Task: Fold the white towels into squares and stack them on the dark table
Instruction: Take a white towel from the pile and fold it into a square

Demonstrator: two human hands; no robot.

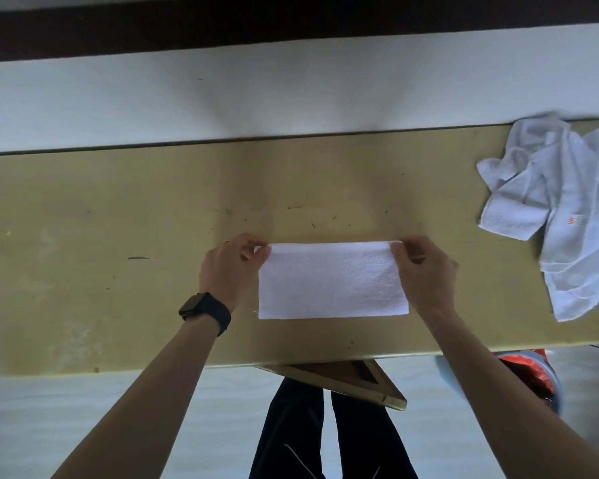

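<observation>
While flat, towel (332,281) in left hand (229,267), right hand (426,271).

A folded white towel (332,281) is pinched at its far corners by the left hand (229,267) and right hand (426,271) on a table (118,254); a crumpled towel pile (564,209) is seen at right.

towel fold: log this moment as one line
towel: folded rectangle, on table | left hand: pinches far left corner | right hand: pinches far right corner | pile: unfolded, right end

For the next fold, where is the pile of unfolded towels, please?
Head view: the pile lies at the table's right end, right of the right hand.
</observation>
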